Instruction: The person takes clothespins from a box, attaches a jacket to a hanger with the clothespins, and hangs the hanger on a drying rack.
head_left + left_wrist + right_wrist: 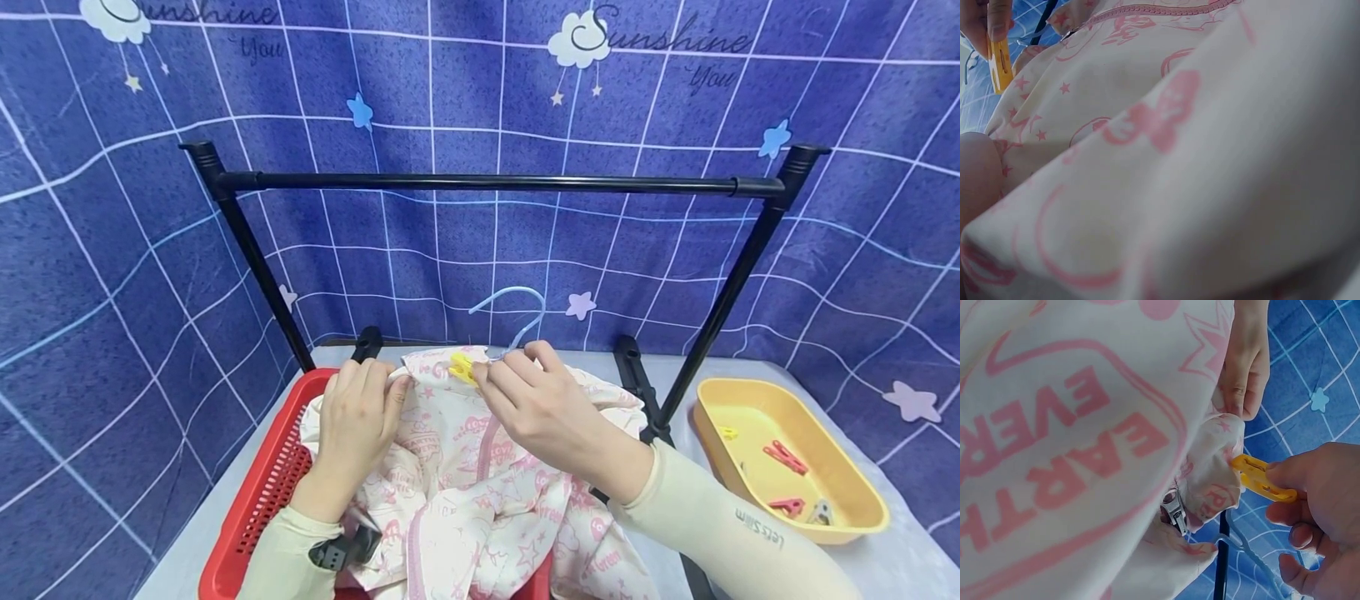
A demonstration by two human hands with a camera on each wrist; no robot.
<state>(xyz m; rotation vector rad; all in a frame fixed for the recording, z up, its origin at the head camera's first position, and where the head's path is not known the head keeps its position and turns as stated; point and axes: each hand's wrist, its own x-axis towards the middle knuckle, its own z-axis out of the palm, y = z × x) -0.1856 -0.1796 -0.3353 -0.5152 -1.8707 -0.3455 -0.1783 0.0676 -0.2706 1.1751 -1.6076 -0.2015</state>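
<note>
A white zip-up jacket with pink print [450, 433] is draped over a light-blue hanger, whose hook [525, 293] rises above the collar. My left hand [354, 421] pinches the fabric near the shoulder on the left. Between right thumb and index finger, my right hand [543, 408] pinches a yellow clothespin [1263, 479]. The clothespin's tip meets the collar edge; whether it bites the cloth I cannot tell. A metal zipper pull [1174, 511] shows beside the collar in the right wrist view. Cloth fills most of the left wrist view, hiding my left fingers there.
Under the jacket stands a red basket [251, 492]. A black rack's crossbar [495, 182] spans behind it. To the right, a yellow tray [750, 396] holds several clothespins, including a red one [785, 457]. A blue patterned curtain [480, 100] hangs behind.
</note>
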